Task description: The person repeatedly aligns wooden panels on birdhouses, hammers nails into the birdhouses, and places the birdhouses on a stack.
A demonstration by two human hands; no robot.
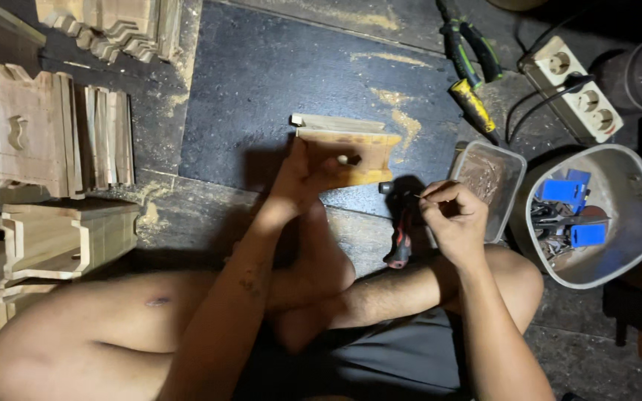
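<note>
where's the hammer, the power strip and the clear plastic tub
hammer [400, 236], head view, on its red and black handle
power strip [578, 96], head view, on its middle socket
clear plastic tub [513, 165], head view, on its right rim

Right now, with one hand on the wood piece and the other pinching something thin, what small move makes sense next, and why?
Probably bring the right hand over to the wooden piece and set the thin nail, or what looks like one, against it. The left hand already steadies the piece on the dark board, and the hammer lies just beside the right hand.
</note>
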